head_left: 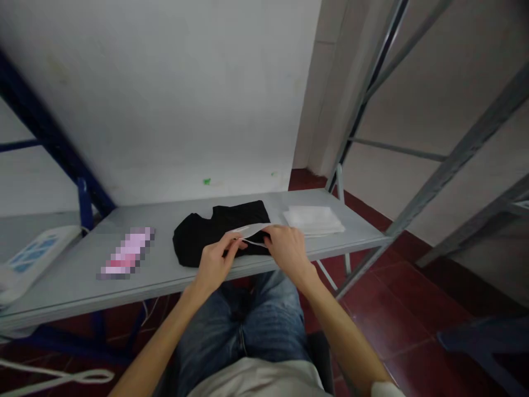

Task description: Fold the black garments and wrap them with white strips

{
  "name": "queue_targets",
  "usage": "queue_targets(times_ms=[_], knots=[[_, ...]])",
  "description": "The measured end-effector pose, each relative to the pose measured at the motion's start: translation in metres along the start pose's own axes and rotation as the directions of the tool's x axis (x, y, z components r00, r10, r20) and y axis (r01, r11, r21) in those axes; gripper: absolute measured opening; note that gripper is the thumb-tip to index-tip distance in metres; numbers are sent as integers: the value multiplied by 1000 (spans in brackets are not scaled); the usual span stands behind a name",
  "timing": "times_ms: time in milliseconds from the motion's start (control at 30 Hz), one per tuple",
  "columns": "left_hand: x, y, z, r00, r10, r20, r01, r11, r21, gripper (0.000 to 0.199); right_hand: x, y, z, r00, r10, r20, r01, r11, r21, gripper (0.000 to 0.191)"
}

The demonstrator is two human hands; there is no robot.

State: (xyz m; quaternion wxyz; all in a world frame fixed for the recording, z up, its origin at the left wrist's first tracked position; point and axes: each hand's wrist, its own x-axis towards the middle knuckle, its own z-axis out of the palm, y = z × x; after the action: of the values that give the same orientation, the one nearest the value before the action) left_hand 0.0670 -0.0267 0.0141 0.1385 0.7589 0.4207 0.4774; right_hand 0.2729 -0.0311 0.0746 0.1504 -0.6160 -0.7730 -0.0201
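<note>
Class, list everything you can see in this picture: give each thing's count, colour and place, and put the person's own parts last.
Table: one, grey, across the middle.
Black garment: one, black, table centre.
Clear plastic bag: one, see-through, held over the garment.
White stack: one, white, table's right end.
Pink item: one, blurred, table's left part.
Power strip: one, white and blue, far left.
Metal rack: one, grey, right side.
Left hand: one, gripping the bag.
Right hand: one, gripping the bag.

Black garment (219, 234): soft matt cloth, lying on a smooth, matt grey table (82, 270) and showing faint creases. Clear bag (253, 230): thin, glossy plastic film, catching light. Stack of white bags (314, 219): looking like the same smooth plastic; floor (392, 309): showing glossy dark-red tile.
</note>
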Motion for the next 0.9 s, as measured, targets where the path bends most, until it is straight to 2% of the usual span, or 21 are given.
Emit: queue_targets(times_ms=[67, 200, 333, 433, 533, 633, 733, 800, 900], knots=[[1, -1, 0, 1000, -28, 2, 28, 1000, -14, 23, 0, 1, 0, 999, -25, -44, 27, 999, 41, 32], [4, -7, 1, 998, -61, 30, 61, 998, 4, 40, -1, 6, 0, 992, -59, -107, 72, 989, 126, 30], [6, -10, -2, 997, -80, -14, 81, 995, 55, 33, 1, 11, 2, 982, -97, -162, 134, 962, 239, 29], [9, -9, -9, 992, -93, -81, 99, 992, 78, 33, 5, 16, 2, 967, -94, -237, 185, 900, 395, 28], [11, -10, -17, 986, -98, -134, 115, 985, 128, 30, 10, 19, 2, 947, -96, -306, 270, 756, 597, 30], [13, -17, -25, 981, -112, -159, 144, 968, 203, 25, 15, 22, 5, 948, -85, -307, 301, 557, 774, 30], [16, -24, -32, 963, -156, -219, 211, 943, 258, 26, 20, 25, 12, 963, -14, -267, 257, 332, 908, 33], [17, -27, -37, 934, -194, -300, 276, 925, 261, 30, 23, 29, 16, 973, 77, -216, 198, 192, 961, 39], [19, -30, -47, 881, -236, -409, 354, 903, 242, 34, 28, 36, 19, 968, 206, -142, 136, 43, 990, 48]])
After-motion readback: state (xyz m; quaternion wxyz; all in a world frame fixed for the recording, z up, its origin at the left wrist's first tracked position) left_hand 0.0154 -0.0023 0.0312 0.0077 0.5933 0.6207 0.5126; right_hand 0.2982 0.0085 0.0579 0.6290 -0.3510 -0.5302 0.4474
